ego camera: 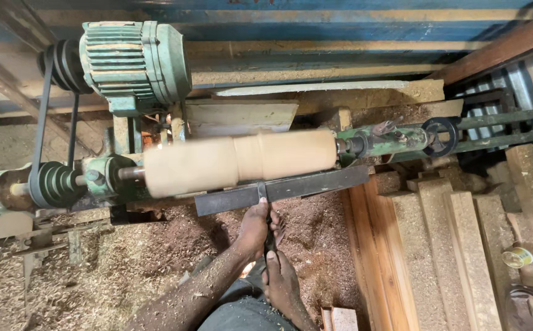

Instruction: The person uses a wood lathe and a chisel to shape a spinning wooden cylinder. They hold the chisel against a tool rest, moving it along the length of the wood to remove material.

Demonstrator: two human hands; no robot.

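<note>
A pale wooden cylinder (pixel 236 161) is mounted lengthwise in a green lathe and looks blurred from spinning, with a shallow groove near its middle. Below it a dark metal tool rest (pixel 315 182) runs along its length. A narrow dark chisel (pixel 262 191) lies across the rest, tip against the wood. My left hand (pixel 254 228) grips the chisel just behind the rest. My right hand (pixel 280 281) holds the handle end closer to my body. Both hands and forearms are dusted with sawdust.
A green motor (pixel 134 64) sits at the upper left, with belts down to a stepped pulley (pixel 58 184). The tailstock and its handwheel (pixel 439 136) are at the right. Dusty wooden planks (pixel 444 245) lie at the lower right beside a small round tin (pixel 517 256). Wood shavings (pixel 125 263) cover the floor.
</note>
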